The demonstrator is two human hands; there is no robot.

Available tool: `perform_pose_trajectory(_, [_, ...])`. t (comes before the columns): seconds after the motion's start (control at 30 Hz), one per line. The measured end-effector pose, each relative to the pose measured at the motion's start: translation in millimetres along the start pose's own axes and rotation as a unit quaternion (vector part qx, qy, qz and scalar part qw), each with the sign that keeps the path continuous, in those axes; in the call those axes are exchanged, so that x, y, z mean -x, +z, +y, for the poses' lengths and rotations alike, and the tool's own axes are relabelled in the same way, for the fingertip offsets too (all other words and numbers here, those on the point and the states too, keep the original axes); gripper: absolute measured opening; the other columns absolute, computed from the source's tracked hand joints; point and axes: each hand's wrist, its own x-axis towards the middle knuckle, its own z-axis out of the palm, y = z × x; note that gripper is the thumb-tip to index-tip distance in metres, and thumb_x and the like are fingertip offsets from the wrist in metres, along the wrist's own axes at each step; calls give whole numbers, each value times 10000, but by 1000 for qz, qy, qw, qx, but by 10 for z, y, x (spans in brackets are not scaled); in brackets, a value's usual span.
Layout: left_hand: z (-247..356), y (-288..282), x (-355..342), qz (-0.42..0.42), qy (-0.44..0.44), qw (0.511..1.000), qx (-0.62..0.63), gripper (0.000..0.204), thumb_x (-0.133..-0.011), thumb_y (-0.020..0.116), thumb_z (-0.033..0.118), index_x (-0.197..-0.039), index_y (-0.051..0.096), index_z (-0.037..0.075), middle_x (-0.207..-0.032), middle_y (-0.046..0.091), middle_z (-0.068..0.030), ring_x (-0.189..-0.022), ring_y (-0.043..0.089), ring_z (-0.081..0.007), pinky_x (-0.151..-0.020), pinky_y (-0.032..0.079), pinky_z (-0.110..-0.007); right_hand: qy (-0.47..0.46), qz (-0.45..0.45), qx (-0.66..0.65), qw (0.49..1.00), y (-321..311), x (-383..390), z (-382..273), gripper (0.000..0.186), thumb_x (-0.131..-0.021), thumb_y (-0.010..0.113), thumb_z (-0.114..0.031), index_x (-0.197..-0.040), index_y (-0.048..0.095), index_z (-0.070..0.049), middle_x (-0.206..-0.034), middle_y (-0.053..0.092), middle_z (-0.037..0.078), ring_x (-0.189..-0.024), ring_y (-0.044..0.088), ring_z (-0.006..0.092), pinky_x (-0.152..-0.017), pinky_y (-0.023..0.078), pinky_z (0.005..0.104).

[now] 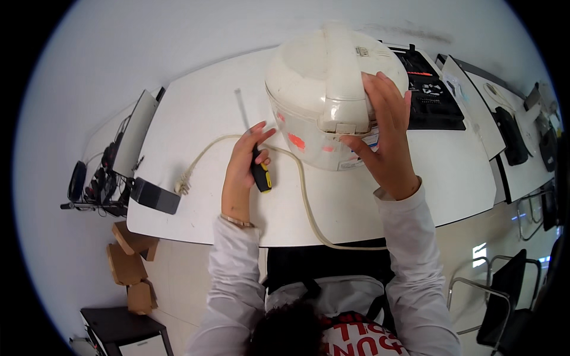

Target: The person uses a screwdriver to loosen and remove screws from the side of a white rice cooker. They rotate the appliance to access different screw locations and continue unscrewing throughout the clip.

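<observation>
A white rice cooker (300,74) is standing upright at the far middle of the white table (356,204), with its lid lying down on the body and its front latch (345,128) facing the near side. Some orange-red patches (295,142) are showing on its body. The right hand (389,133) is resting on the right part of the lid, its fingers spreading over the surface, while its thumb is reaching beside the latch; I cannot tell if it is pressing. To the left of the cooker, the left hand (243,163) is holding a screwdriver (261,173), with some fingers curling around the black and yellow handle. The metal shaft is pointing to the far side, well apart from the cooker. A pale cord (302,184) is passing behind the left hand and curving to the near edge of the table. Its plug (181,186) is lying at the left, just beside a black box (155,196). At the far right, a black tool case (444,123) is lying open. Beyond the table, cardboard boxes (126,265) are sitting on the left, and a black chair (503,288) is standing on the right.
</observation>
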Motion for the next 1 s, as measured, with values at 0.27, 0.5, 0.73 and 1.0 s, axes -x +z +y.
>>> perform_pose_trajectory(0.27, [72,582,1026,-50,235,946,218,304,-935,355,288,-715,440,96,-542,383,24,-319,261,-69,-399,302,-229,75,8,-43,996,-228,24,-275,642,-766,634,-201,-1318,347,-44,-1327,371,135,-1238,318,369,-984,258,530])
perform_pose_trajectory(0.5, [-408,1512,1310,-283,209,897,268,464,-957,232,367,-613,373,90,-473,382,6,-273,302,-61,-296,314,-241,328,-168,-468,803,-788,1175,-592,460,-868,511,-279,-1164,433,65,-877,618,169,-716,620,252,-644,491,302])
perform_pose_trajectory(0.73, [-881,2079,1123,-380,117,907,137,435,-939,277,315,-707,508,28,-593,485,-52,-565,550,-209,-604,464,-371,543,62,-368,752,-1053,1648,-501,670,-824,385,-650,-910,423,14,-774,451,52,-687,456,121,-634,394,259])
perform_pose_trajectory(1.0, [-830,2389,906,-353,-56,929,99,358,-975,260,306,-964,442,-3,-836,516,-86,-845,541,-167,-782,415,-282,523,265,-223,779,-1010,1927,-200,730,-820,429,-626,-1149,379,23,-880,491,104,-570,444,74,-521,346,156])
